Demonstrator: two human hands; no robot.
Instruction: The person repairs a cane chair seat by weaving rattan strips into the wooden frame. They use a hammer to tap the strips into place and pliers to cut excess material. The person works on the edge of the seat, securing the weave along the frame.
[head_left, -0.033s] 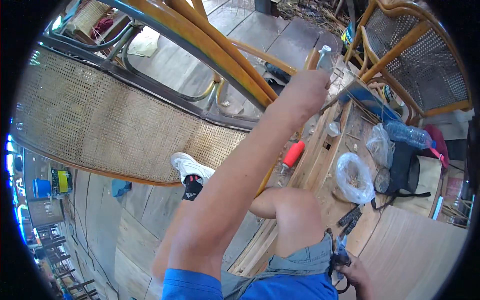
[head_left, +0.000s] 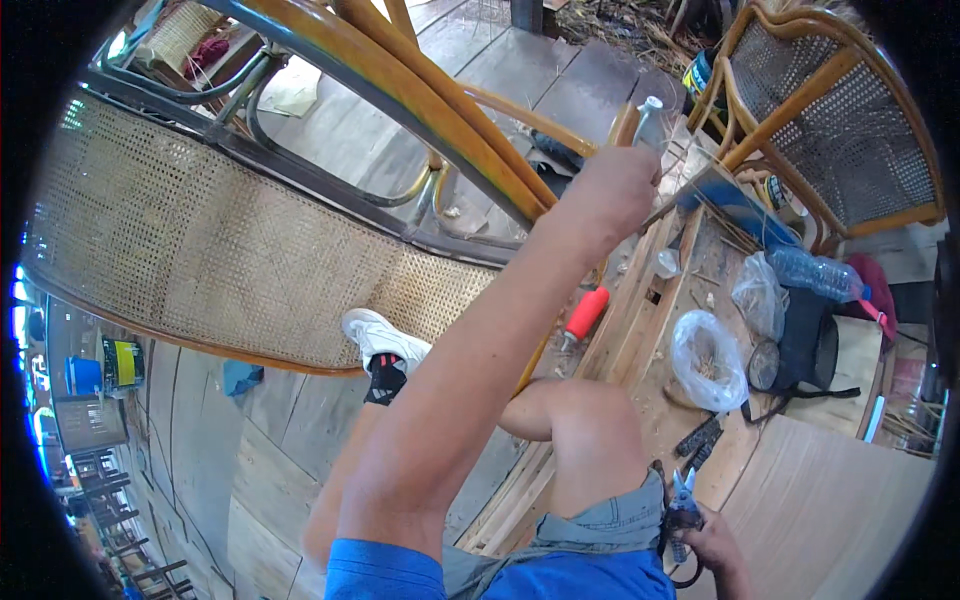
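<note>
My left arm reaches up across the middle, and my left hand [head_left: 622, 190] is closed round a brown rattan pole [head_left: 624, 124] whose end stands out above the fist. Just beside that end is a pale round-headed item [head_left: 650, 108], too partly hidden to name. At the lower right my right hand [head_left: 712, 540] grips pruning shears [head_left: 684, 500], with their silver jaws pointing up and parted. The long lounge chair [head_left: 200, 230] with its woven cane seat lies to the left, and my white shoe [head_left: 383, 337] rests against it.
A red squeeze bottle [head_left: 586, 313] lies on the planks. Right of it are a plastic bag [head_left: 709, 360], a black bag [head_left: 808, 340] and a clear water bottle [head_left: 815, 272]. A cane-backed chair [head_left: 820, 110] stands at the upper right. Buckets [head_left: 122, 362] are at the far left.
The jaws of the shears in my right hand stand wider apart. My left hand has hardly moved.
</note>
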